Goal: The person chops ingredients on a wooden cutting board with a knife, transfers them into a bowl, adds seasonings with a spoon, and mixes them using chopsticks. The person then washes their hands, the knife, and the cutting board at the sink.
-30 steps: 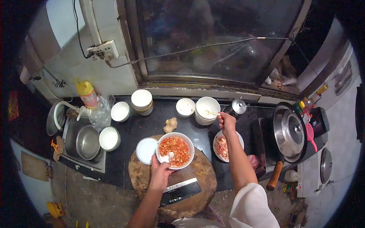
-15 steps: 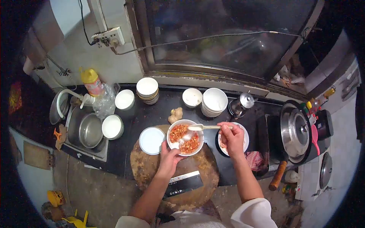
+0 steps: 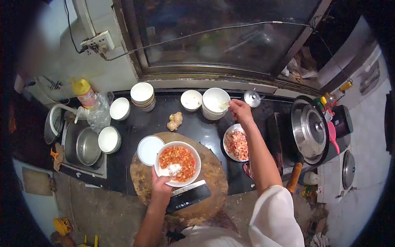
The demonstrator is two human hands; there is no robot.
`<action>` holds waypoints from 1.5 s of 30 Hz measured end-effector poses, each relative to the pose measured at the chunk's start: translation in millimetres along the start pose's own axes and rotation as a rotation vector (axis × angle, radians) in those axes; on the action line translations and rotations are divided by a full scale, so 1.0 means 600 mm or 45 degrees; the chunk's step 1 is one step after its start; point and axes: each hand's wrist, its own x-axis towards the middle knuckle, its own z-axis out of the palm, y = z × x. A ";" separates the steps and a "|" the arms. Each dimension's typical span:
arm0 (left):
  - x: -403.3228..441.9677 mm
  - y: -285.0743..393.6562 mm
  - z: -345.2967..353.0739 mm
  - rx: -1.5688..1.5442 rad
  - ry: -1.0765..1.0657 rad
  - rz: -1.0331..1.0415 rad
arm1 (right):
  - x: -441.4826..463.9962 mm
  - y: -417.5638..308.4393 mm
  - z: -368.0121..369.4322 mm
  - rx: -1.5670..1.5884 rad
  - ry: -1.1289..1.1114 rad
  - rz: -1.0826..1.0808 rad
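My left hand (image 3: 161,185) grips the near-left rim of a white bowl (image 3: 198,169), held over the round wooden chopping board (image 3: 218,177). In that bowl is a red chopped mixture (image 3: 183,156) with a heap of white powder (image 3: 174,168) on top. My right hand (image 3: 239,110) is closed on a pale spoon (image 3: 224,106), whose bowl end is at the opening of a white bowl stack (image 3: 214,114). A shallow white bowl (image 3: 149,149) with white contents sits left of the held bowl. A cleaver (image 3: 189,197) lies on the board beneath.
A plate of minced meat (image 3: 236,144) is under my right forearm. Ginger (image 3: 175,121) and a smaller white bowl (image 3: 191,101) lie farther back. A lidded wok (image 3: 310,127) stands right, its wooden handle (image 3: 294,179) jutting forward. The sink (image 3: 98,166) is left.
My right hand has moved the spoon away from the held bowl, back to the stacked white bowls. My left hand has brought its bowl nearer and lower. The view has shifted.
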 end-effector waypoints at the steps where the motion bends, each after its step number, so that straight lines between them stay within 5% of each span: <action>1: -0.011 0.004 -0.009 -0.004 0.029 -0.057 | 0.001 0.001 0.005 -0.153 0.011 -0.013; 2: -0.023 0.008 -0.020 -0.009 0.070 -0.113 | 0.002 0.000 -0.003 -0.323 0.041 0.051; 4: -0.040 0.015 -0.036 0.040 0.092 -0.143 | 0.011 0.036 -0.025 -0.687 0.207 -0.256; 10: -0.038 0.002 -0.059 -0.075 0.149 -0.051 | -0.159 0.048 0.006 -0.162 -0.043 -0.334; 15: -0.059 -0.003 -0.113 0.053 0.061 -0.005 | -0.384 0.014 0.084 -0.370 -0.452 0.042; 16: -0.071 0.000 -0.135 -0.088 0.044 -0.017 | -0.416 0.042 0.093 -0.292 -0.462 -0.188; 18: -0.083 0.025 -0.165 -0.133 0.067 -0.015 | -0.475 0.025 0.120 -0.179 -0.453 0.236; 23: -0.099 0.070 -0.216 0.119 0.219 -0.089 | -0.535 0.061 0.195 0.013 -0.362 0.062; 27: -0.074 0.038 -0.281 0.113 0.145 -0.201 | -0.578 -0.005 0.269 0.017 -0.253 0.104; 30: -0.117 0.112 -0.294 0.219 0.160 -0.366 | -0.595 -0.044 0.312 0.134 -0.175 0.059; 33: -0.161 0.164 -0.395 0.348 0.313 -0.340 | -0.627 -0.072 0.385 0.258 -0.191 0.026; 37: -0.217 0.259 -0.543 0.249 0.720 0.005 | -0.687 -0.053 0.560 0.055 -0.628 -0.026; 41: -0.266 0.369 -0.644 0.276 0.763 0.262 | -0.750 -0.034 0.749 0.198 -1.014 0.044; 45: -0.274 0.474 -0.684 0.223 0.927 0.335 | -0.742 -0.023 0.893 0.146 -1.052 0.161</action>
